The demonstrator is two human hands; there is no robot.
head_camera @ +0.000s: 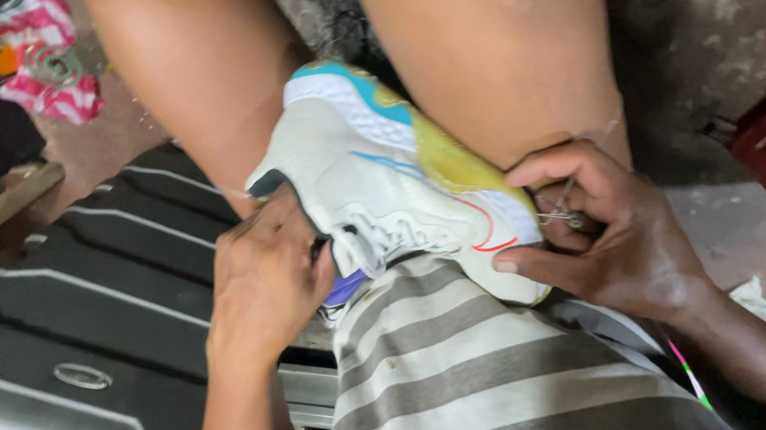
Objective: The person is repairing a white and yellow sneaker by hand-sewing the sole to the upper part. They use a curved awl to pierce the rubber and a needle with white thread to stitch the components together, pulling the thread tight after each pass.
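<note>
Head view looks down on a sneaker (pixel 378 179) wedged between my bare knees, resting against the striped cloth (pixel 516 407) over my lap. It is mostly white and pale grey, with a turquoise patch near the upper end, a yellow band along the side facing my right leg, a thin red curved line near the lower right end and a bit of purple showing underneath by my left hand. Its surface looks scuffed and a little dirty.

Its long axis runs on a slant, from the upper left between my knees down to the lower right. I cannot tell for sure which end is the toe.

My left hand (pixel 268 274) comes up from below and is closed on the lower left edge of the sneaker, fingers curled in under it, so they are hidden. My right hand (pixel 618 235) wraps the lower right end, thumb lying along the bottom edge and fingers bent over the top. Between those fingers I pinch a thin metal needle (pixel 560 214), its tip close against the sneaker's edge.

A black ribbed suitcase (pixel 96 304) lies on the floor to my left, with a heap of pink and white cloth (pixel 47 59) farther off.
</note>
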